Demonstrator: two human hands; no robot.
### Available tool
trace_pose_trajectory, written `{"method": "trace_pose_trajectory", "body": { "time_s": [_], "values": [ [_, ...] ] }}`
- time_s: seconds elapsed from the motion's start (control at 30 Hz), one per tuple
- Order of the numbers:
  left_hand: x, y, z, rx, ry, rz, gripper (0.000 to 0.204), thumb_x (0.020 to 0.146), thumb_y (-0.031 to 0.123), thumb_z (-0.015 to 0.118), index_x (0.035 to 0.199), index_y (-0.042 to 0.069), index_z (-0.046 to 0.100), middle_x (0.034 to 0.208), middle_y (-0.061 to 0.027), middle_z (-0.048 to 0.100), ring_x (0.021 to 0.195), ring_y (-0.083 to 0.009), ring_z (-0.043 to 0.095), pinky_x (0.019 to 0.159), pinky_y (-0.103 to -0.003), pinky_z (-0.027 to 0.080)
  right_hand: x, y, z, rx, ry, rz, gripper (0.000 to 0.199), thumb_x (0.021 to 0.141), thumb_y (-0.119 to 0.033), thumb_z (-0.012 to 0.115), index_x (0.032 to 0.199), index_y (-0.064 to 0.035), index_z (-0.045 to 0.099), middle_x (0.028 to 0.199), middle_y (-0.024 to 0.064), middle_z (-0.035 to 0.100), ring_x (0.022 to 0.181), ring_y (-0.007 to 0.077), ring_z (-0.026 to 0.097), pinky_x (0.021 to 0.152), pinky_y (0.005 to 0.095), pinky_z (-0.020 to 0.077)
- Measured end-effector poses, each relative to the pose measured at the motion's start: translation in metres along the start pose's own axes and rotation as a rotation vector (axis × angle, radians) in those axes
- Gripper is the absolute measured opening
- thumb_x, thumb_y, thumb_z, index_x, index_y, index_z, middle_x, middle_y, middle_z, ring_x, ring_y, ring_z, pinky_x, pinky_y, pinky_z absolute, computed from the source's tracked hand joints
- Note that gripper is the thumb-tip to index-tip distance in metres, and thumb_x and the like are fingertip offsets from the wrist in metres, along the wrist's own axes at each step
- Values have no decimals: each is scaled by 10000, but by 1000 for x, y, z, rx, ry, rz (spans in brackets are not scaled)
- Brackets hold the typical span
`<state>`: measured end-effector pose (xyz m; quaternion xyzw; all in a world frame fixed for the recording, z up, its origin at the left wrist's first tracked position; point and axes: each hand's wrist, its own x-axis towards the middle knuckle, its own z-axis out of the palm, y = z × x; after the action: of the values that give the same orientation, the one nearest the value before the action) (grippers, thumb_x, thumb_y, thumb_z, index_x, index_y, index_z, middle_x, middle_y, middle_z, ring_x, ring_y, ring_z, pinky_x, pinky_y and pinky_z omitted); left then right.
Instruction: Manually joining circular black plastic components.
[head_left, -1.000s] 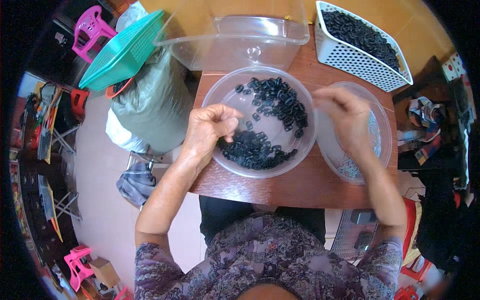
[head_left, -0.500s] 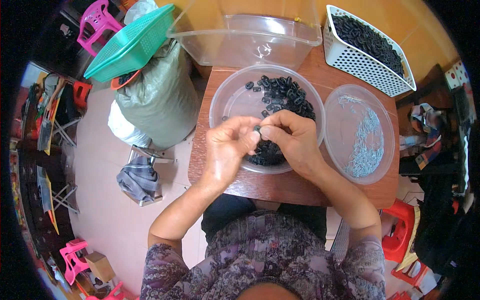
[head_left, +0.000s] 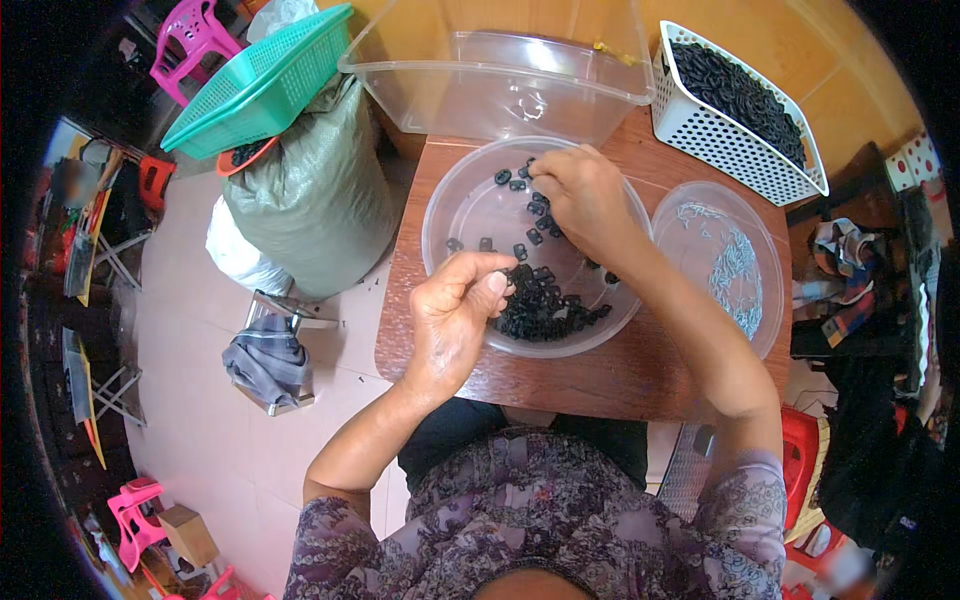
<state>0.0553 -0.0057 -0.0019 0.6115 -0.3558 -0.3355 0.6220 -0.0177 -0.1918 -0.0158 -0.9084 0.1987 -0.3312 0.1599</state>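
Observation:
A clear round tub (head_left: 432, 215) holds many small black ring-like pieces (head_left: 545, 312), heaped at its near side and scattered farther back. My left hand (head_left: 450, 310) hovers at the tub's near left, beside the heap. Its index finger is stretched out and the thumb stands a little apart, with nothing plain between them. My right hand (head_left: 585, 195) reaches over the tub's far side. Its fingers are bent and pinched at a small black piece (head_left: 527, 172), partly hidden by the fingertips. My right forearm crosses the tub's right edge.
A clear round tray (head_left: 690, 265) of small silvery pins stands right of the tub. Behind are a white perforated basket (head_left: 690, 120) full of black pieces and a clear box (head_left: 480, 90). Left of the wooden table (head_left: 400, 330) are a sack (head_left: 320, 200), green baskets (head_left: 240, 110) and a cloth-draped stool (head_left: 268, 360).
My hands, together over the tub with a small black piece between them, have parted. My right hand has moved away to the tub's far side; my left stays near the heap.

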Motion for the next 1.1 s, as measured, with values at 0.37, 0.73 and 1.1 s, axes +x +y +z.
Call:
{"method": "trace_pose_trajectory", "body": {
  "time_s": [0.37, 0.73, 1.1],
  "values": [
    [-2, -5, -4, -181, 18, -90, 101, 891, 65, 505, 935, 3, 571, 766, -27, 602, 633, -49, 528, 562, -179, 432, 10, 8, 24, -239, -129, -100, 110, 693, -48, 576, 773, -66, 649, 712, 143, 597, 738, 309, 552, 659, 405, 445],
    [-5, -4, -3, -177, 10, -36, 108, 885, 80, 520, 946, 3, 566, 756, -54, 598, 610, -68, 521, 567, -186, 442, -60, 19, -96, -19, 2, 216, 120, 725, -49, 632, 838, -14, 650, 784, 88, 642, 745, 197, 585, 665, 303, 452],
    [-16, 2, 19, -95, -86, -101, 120, 888, 95, 528, 937, -2, 578, 746, -25, 581, 641, -50, 523, 571, -160, 424, -121, 72, -136, -46, 0, 598, 99, 714, -71, 625, 776, 5, 642, 696, 124, 626, 634, 211, 595, 589, 324, 453]
  ]
}}
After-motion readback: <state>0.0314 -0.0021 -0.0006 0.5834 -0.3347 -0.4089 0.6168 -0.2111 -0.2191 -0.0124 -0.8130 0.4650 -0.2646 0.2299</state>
